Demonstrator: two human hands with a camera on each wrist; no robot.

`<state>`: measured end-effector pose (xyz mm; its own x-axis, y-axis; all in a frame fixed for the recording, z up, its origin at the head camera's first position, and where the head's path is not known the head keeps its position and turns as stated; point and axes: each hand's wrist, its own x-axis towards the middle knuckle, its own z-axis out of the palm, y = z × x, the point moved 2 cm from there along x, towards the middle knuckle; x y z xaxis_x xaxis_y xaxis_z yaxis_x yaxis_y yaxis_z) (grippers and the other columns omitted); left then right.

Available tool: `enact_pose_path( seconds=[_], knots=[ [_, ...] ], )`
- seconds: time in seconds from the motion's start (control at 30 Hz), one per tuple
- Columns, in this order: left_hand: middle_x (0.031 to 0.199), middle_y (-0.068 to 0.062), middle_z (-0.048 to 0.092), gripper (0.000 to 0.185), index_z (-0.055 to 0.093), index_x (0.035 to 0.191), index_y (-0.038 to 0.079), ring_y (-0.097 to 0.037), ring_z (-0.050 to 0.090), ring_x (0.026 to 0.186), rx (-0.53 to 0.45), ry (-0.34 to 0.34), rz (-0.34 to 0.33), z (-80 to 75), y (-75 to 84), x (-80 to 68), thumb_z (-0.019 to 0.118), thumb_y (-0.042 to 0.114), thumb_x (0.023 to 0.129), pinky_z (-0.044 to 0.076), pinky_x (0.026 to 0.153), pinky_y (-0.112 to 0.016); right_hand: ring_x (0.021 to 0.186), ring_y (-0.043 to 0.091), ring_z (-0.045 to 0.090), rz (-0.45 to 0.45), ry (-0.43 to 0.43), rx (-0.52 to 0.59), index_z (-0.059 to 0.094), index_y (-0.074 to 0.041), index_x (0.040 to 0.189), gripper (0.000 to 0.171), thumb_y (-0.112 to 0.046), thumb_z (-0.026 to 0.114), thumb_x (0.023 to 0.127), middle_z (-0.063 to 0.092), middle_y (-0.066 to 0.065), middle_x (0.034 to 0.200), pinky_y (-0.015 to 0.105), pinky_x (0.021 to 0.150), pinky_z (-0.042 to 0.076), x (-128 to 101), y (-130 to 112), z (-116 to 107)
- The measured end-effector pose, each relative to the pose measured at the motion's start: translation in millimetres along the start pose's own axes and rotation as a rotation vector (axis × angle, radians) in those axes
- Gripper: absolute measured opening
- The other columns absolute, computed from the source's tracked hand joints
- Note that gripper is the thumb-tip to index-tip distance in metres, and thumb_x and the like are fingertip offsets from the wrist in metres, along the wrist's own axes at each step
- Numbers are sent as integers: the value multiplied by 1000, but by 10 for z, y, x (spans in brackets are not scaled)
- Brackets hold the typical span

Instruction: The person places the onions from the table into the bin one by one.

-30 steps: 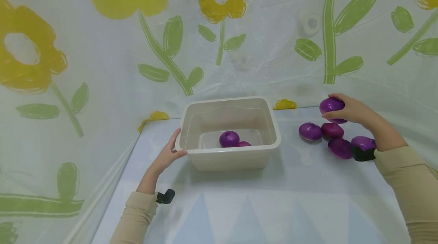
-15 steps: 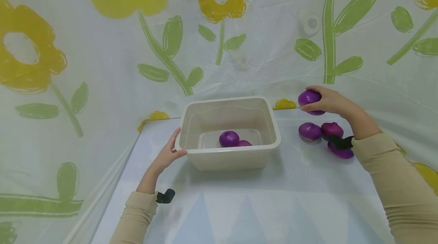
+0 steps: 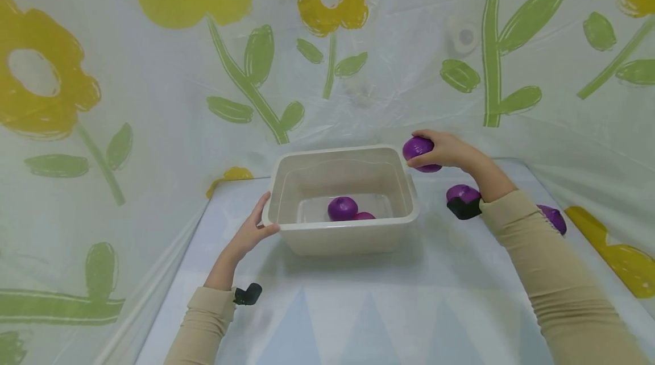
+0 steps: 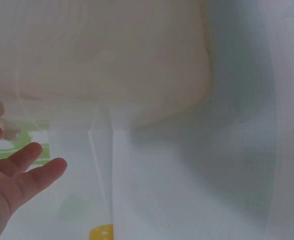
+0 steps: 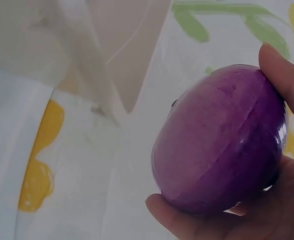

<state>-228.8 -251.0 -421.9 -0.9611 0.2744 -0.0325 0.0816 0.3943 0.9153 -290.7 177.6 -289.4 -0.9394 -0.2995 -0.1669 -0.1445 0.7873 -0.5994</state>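
Observation:
My right hand [image 3: 447,150] grips a shiny purple onion [image 3: 418,152] beside the right back corner of a beige plastic bin [image 3: 338,240], raised to about rim height. In the right wrist view, thumb and fingers close around the onion [image 5: 219,142] from the right and below. My left hand [image 3: 251,234] rests at the bin's left front corner, thumb on the front rim and a finger along the left side. The left wrist view shows that hand's spread, fairly straight fingers [image 4: 41,177] beside the bin wall. Inside the bin lie a purple onion [image 3: 343,208] and a redder onion [image 3: 364,216], partly hidden by the front wall.
Right of the bin, an onion [image 3: 463,191] lies on the pale table [image 3: 435,274], partly covered by the black wrist camera [image 3: 464,208]. Another onion [image 3: 555,219] shows past the right sleeve, which hides others. A flower-printed sheet [image 3: 399,69] hangs behind.
My right hand has carried the onion leftward, from above the onion group to the bin's right edge. My left hand and the bin have stayed in place.

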Motion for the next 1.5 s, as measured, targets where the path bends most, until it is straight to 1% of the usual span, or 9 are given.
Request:
enact_pose_path(
  seconds=[0.27,0.43,0.8,0.87,1.0,1.1,1.23,1.4,1.5],
  knots=[
    [155,-9,2,86,5,148,19,-34,7,140,6,3,3,0,-9,0,63,24,84,28,104,-56,119,42,40,-60,-36,-58,26,-5,142,80,-37,66,80,36,25,137,55,94,42,179,-248,211],
    [155,-9,2,87,5,148,19,-35,6,140,8,1,6,0,-14,2,64,25,84,27,104,-56,118,41,43,-83,-54,-58,27,-5,141,79,-37,66,80,39,25,136,52,93,43,257,-344,348],
    [154,-11,4,89,5,148,18,-36,9,139,18,0,9,-13,-36,14,65,28,83,27,104,-57,117,40,44,-67,-72,-70,28,-7,142,77,-39,64,82,41,24,134,51,93,44,353,-470,561],
    [154,-11,4,89,5,148,18,-36,9,139,14,1,7,-12,-34,14,65,28,83,27,104,-57,118,40,43,-80,-81,-81,29,-5,141,76,-39,63,82,41,23,135,51,95,43,361,-488,589],
    [154,-9,4,89,6,148,20,-35,9,140,14,6,6,-11,-35,21,65,28,83,27,104,-57,127,39,35,-118,-109,-74,32,0,139,71,-39,59,86,37,22,140,53,103,34,386,-498,635],
    [154,-9,5,89,6,148,20,-34,9,140,14,5,10,-12,-33,25,65,28,82,27,104,-57,130,39,31,-124,-120,-50,33,2,138,69,-39,56,88,34,23,142,53,106,28,390,-497,648],
    [154,-9,5,88,6,148,19,-34,8,140,9,4,15,-17,-43,33,65,27,83,27,104,-57,130,39,31,-107,-107,-58,32,1,139,68,-40,53,90,33,22,143,54,105,29,365,-486,621],
    [155,-9,3,87,6,148,20,-34,7,140,7,-1,17,-26,-59,39,64,26,84,27,105,-56,129,42,32,-83,-57,-33,32,0,139,65,-40,51,91,33,24,142,56,102,32,278,-416,484],
    [155,-8,2,86,6,148,21,-33,7,140,-3,-3,14,-24,-57,39,63,25,84,27,105,-56,128,44,32,-78,-20,-11,31,-1,140,66,-43,49,91,32,26,141,58,100,33,199,-309,358]
  ],
)
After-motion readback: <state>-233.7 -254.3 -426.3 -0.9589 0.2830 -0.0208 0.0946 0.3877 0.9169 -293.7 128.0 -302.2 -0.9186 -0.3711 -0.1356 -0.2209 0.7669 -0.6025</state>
